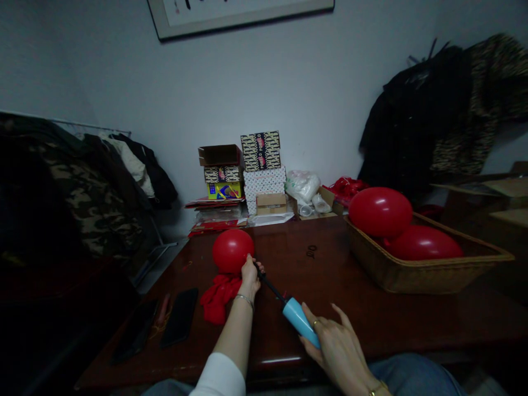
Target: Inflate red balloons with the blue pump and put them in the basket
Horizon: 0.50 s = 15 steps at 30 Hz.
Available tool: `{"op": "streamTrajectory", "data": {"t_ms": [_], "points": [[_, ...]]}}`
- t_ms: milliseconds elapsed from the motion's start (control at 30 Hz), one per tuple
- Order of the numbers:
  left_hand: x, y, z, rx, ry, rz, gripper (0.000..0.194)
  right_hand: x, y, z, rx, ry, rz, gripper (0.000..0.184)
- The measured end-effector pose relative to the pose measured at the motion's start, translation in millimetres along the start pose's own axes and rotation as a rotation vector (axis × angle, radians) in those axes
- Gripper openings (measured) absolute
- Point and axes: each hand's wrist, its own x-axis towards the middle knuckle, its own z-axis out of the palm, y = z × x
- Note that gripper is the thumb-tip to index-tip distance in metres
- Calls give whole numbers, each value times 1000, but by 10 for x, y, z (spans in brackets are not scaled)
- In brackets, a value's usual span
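A round red balloon (233,250), partly inflated, sits at the nozzle end of a blue hand pump (300,320). My left hand (249,273) is closed around the balloon's neck and the pump's black tip, so the joint between them is hidden. Around the blue barrel, my right hand (334,341) grips with the thumb and some fingers, one finger raised off it. The pump's black rod shows between the two hands. Just below the balloon lies a heap of uninflated red balloons (220,297).
A wicker basket (421,278) holding large red balloons (379,212) stands at right. Phones (180,316) lie at left on the dark wooden table (289,247). Stacked boxes (264,187) and plastic bags (303,187) line the back. Clothes hang on both sides.
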Motion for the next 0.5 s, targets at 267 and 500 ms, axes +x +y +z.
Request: {"op": "streamTrajectory", "data": {"t_ms": [267, 500], "points": [[-141, -58, 122, 45, 5, -6, 30, 298, -183, -54, -38, -60, 52, 49], [-245, -130, 184, 32, -10, -55, 32, 630, -299, 7, -84, -74, 58, 52]]}}
